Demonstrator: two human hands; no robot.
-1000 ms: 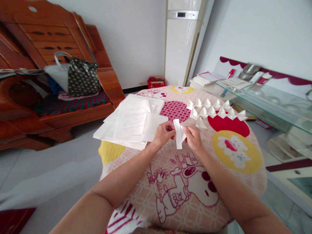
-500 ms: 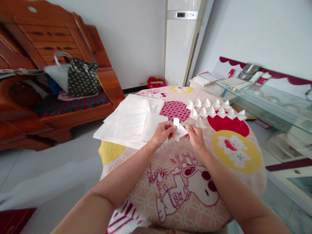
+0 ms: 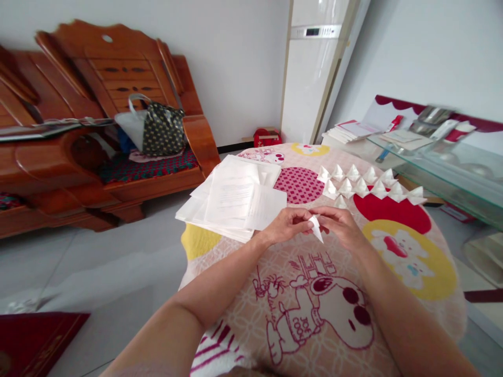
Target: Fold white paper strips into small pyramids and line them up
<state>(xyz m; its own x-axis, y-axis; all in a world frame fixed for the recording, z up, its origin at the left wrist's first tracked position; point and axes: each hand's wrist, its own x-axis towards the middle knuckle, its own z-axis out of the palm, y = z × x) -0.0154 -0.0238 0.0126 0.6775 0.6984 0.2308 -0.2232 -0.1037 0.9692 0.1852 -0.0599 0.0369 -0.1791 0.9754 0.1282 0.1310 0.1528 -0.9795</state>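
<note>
Above the pink, cloth-covered worktop (image 3: 243,309), the left grip (image 3: 290,224) and right grip (image 3: 343,229) pinch a small white folded-paper piece (image 3: 315,228) between them, apparently to keep its creases shut, while pointed white paper shapes (image 3: 360,187) stand in rows beyond, seemingly safe from crushing.

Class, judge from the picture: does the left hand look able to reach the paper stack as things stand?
Probably yes: the paper stack lies close beside the left hand with nothing visible between, though its grip is occupied by the folded paper.
</note>
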